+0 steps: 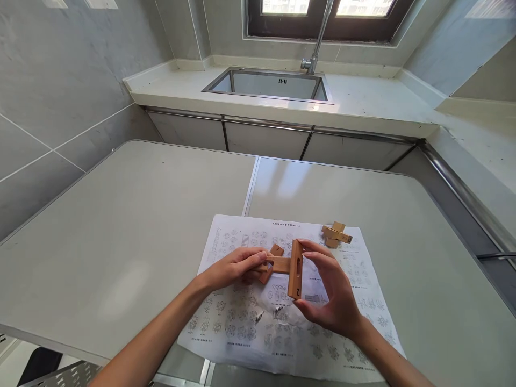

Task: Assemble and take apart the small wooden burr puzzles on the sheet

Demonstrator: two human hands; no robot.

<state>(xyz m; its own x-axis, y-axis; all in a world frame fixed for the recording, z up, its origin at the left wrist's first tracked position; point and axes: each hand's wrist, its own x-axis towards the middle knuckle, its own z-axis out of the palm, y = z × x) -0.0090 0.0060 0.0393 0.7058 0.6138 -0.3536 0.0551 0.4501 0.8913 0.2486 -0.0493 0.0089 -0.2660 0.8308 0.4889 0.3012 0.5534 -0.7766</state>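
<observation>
My left hand (236, 266) is closed on a notched wooden puzzle piece (281, 265), thumb on top. The piece reaches right, to the block in my other hand; whether it enters a slot there cannot be made out. My right hand (336, 295) grips a slotted wooden block marked 2 (296, 274) by its ends, fingers at the top and thumb at the bottom. A wooden block marked 1 (276, 250) shows behind the left-hand piece, slanted and partly covered; I cannot tell if it is held or lies on the printed sheet (258, 349).
A small crossed cluster of wooden puzzle pieces (335, 234) rests at the sheet's upper right corner. The sheet, torn near its middle, lies on a pale folding table (141, 215) with a metal seam. Beyond stand a counter (371, 97), a sink (266, 83) and a faucet (310, 63).
</observation>
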